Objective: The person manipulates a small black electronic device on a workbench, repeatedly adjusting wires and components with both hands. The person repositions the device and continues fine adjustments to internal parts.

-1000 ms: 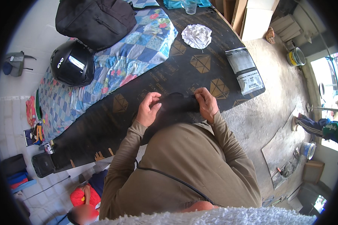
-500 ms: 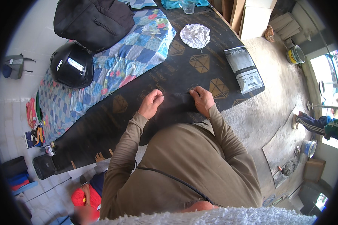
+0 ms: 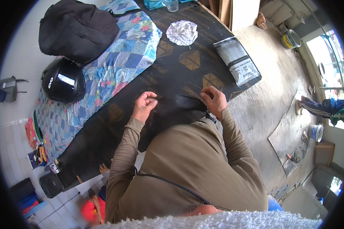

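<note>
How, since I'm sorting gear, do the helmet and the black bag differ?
The helmet is glossy; the bag is matte fabric.
The helmet looks rigid and rounded; the bag looks soft and creased.
The helmet appears smaller than the bag.
Both are mainly black.

The black cloth looks faintly shiny, the helmet smooth and glossy, the backpack matt fabric.

Workshop-like room, black plywood table, bare concrete floor, propped boards, buckets
</note>
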`<action>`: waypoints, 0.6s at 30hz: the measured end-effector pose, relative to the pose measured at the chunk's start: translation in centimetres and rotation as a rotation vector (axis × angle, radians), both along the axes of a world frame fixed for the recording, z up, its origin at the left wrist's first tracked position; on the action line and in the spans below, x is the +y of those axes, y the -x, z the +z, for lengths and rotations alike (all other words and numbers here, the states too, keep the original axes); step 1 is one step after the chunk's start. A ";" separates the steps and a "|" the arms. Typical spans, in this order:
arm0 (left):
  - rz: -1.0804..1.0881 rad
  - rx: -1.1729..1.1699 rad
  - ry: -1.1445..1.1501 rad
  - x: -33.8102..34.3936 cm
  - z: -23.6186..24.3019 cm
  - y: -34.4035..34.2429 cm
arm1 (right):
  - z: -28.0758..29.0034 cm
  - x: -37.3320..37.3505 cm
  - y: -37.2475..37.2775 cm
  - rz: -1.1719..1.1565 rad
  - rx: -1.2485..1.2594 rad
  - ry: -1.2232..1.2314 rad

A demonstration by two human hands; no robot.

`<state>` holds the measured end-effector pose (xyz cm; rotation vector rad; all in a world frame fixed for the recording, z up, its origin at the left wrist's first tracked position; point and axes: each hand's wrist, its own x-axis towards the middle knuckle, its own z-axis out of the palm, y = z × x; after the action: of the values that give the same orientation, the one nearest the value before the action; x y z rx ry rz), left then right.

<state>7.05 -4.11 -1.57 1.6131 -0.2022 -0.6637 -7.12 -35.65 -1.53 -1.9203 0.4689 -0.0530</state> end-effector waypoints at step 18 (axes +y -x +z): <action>-0.893 -1.161 -0.376 -10.4 3.5 4.7 | -7.9 -0.4 2.4 0.016 0.128 -0.253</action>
<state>2.35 -14.55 1.91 2.0932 -1.8025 -0.3196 -9.48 -36.09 -9.47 -1.6850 0.5199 0.1351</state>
